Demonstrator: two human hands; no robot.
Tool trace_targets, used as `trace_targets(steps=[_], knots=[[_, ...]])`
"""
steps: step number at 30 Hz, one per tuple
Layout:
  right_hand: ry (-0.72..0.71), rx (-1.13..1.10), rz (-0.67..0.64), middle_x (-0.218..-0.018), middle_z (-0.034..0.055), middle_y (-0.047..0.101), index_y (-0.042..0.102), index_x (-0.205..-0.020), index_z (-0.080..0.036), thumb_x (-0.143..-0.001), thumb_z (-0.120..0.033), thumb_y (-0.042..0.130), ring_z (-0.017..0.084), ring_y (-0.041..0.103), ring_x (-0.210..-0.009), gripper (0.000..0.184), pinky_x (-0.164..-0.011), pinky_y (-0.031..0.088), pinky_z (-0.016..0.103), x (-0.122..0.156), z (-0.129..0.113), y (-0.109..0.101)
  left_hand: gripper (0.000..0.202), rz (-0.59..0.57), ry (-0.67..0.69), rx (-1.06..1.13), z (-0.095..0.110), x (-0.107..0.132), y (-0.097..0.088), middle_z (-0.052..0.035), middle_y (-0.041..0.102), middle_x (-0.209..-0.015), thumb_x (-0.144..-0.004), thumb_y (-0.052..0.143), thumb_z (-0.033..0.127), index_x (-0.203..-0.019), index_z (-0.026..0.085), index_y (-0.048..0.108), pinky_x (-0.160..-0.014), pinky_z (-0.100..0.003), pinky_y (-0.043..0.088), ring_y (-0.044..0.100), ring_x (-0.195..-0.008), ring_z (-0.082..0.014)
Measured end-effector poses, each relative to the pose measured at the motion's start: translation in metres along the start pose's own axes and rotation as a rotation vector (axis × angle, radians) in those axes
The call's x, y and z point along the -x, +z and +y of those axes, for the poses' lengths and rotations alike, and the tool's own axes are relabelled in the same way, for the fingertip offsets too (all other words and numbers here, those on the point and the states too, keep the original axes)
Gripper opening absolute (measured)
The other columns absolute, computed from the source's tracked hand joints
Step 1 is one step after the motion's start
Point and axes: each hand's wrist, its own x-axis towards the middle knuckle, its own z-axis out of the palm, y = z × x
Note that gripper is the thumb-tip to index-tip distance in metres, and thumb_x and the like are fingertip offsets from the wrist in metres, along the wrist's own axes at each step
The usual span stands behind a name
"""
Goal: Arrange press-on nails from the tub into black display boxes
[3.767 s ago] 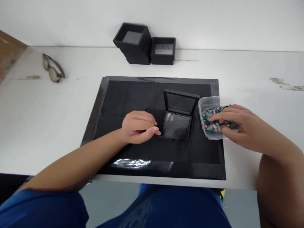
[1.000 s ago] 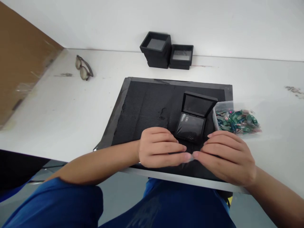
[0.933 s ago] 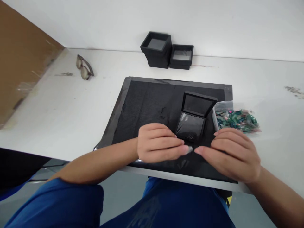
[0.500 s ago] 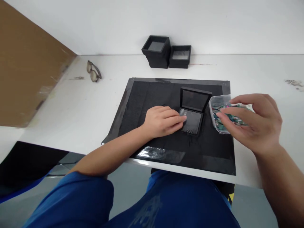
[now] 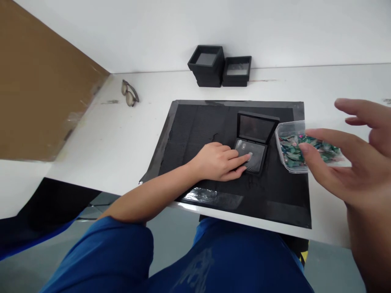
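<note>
My left hand (image 5: pixel 218 162) rests on the black mat (image 5: pixel 195 126), its fingers pressed together and reaching onto the lower half of the open black box (image 5: pixel 255 149). A small pale piece (image 5: pixel 249 154) sits at its fingertips on the box's shiny film. The box's lid (image 5: pixel 256 127) stands tilted up behind. My right hand (image 5: pixel 351 162) hovers in the air with fingers spread, holding nothing, just in front of the clear tub (image 5: pixel 285 132) of green and pink pieces.
Two stacks of black boxes (image 5: pixel 207 67) (image 5: pixel 236 72) stand against the back wall. A pair of glasses (image 5: pixel 130 93) lies at the table's left. A brown board (image 5: pixel 36 81) leans at the far left. The table's front edge is near my lap.
Both hands left the mat's near edge, where their fingertips met. My left hand carried the small pale piece onto the box's film. My right hand rose and opened by the tub.
</note>
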Motion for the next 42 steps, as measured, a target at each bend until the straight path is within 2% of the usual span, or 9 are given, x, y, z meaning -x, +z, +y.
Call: trace_targets(steps=[16,21,24,26,29,32,38,40,42], knots=[[-0.009,-0.017,0.013,-0.126,0.0102,0.070,0.070,-0.102,-0.026,-0.071,-0.022,0.083,0.033,0.072,-0.102,0.035,-0.083,0.058,0.048,0.002,0.004,-0.001,0.062,-0.092,0.023,0.017,0.000,0.004,-0.003,0.0050,0.055,-0.054,-0.096,0.046,0.070,-0.122,0.018,0.068,-0.047,-0.026,0.027,0.050,-0.047,-0.0099],[-0.041,-0.003,0.017,-0.125,0.0137,0.070,0.070,-0.103,-0.024,-0.068,-0.023,0.085,0.035,0.072,-0.100,0.038,-0.081,0.058,0.048,0.003,0.008,-0.004,0.057,-0.096,-0.008,-0.059,0.003,0.001,-0.001,0.0037,0.058,-0.057,-0.099,0.047,0.063,-0.123,0.015,0.067,-0.047,-0.027,0.026,0.052,-0.051,-0.0109],[-0.015,-0.023,-0.012,-0.126,0.0139,0.069,0.070,-0.103,-0.025,-0.069,-0.023,0.085,0.035,0.071,-0.099,0.038,-0.080,0.056,0.049,0.004,0.008,-0.007,0.047,0.047,0.005,-0.055,0.001,0.002,-0.003,0.0037,0.059,-0.061,-0.097,0.053,0.059,-0.112,0.018,0.069,-0.047,-0.026,0.031,0.052,-0.055,-0.0107],[0.035,-0.027,-0.050,-0.128,0.0121,0.068,0.070,-0.103,-0.026,-0.072,-0.024,0.084,0.033,0.069,-0.100,0.035,-0.081,0.055,0.048,0.006,0.007,-0.008,0.034,0.208,0.054,-0.010,-0.002,0.004,-0.008,0.0051,0.053,-0.057,-0.093,0.061,0.055,-0.087,0.022,0.069,-0.047,-0.027,0.033,0.049,-0.053,-0.0102],[0.083,-0.008,-0.077,-0.130,0.0091,0.068,0.070,-0.103,-0.029,-0.077,-0.027,0.081,0.031,0.069,-0.103,0.029,-0.082,0.055,0.047,0.008,0.007,-0.008,0.047,0.334,0.255,0.030,-0.005,0.006,-0.017,0.0061,0.040,-0.049,-0.090,0.066,0.050,-0.056,0.021,0.050,-0.044,-0.027,0.031,0.040,-0.046,-0.0094],[0.020,0.019,-0.080,-0.122,0.0093,0.072,0.070,-0.102,-0.028,-0.076,-0.026,0.083,0.030,0.071,-0.099,0.030,-0.081,0.057,0.045,0.009,0.005,-0.005,0.053,0.273,0.371,0.046,-0.005,0.006,-0.021,0.0059,0.036,-0.048,-0.091,0.064,0.049,-0.052,0.020,0.044,-0.042,-0.027,0.028,0.036,-0.043,-0.0092],[0.036,0.005,-0.175,-0.112,0.0056,0.077,0.070,-0.103,-0.029,-0.075,-0.024,0.083,0.028,0.074,-0.091,0.031,-0.076,0.055,0.040,0.009,-0.001,-0.003,0.056,0.049,0.263,0.134,-0.010,0.005,-0.009,0.0061,0.032,-0.048,-0.094,0.059,0.056,-0.052,0.020,0.049,-0.042,-0.027,0.025,0.036,-0.044,-0.0095],[0.108,-0.011,-0.227,-0.111,0.0030,0.077,0.071,-0.107,-0.030,-0.077,-0.027,0.082,0.026,0.074,-0.092,0.032,-0.078,0.055,0.038,0.013,0.001,-0.003,0.047,0.006,0.219,0.165,-0.015,0.009,-0.005,0.0062,0.040,-0.051,-0.094,0.058,0.058,-0.062,0.023,0.062,-0.043,-0.027,0.027,0.040,-0.046,-0.0089],[0.201,-0.031,-0.254,-0.109,0.0013,0.078,0.072,-0.112,-0.031,-0.078,-0.031,0.081,0.025,0.075,-0.092,0.035,-0.079,0.055,0.037,0.017,0.006,-0.002,0.032,0.015,0.171,0.189,-0.019,0.013,0.000,0.0056,0.057,-0.063,-0.093,0.059,0.059,-0.087,0.032,0.073,-0.047,-0.026,0.034,0.049,-0.052,-0.0084]])
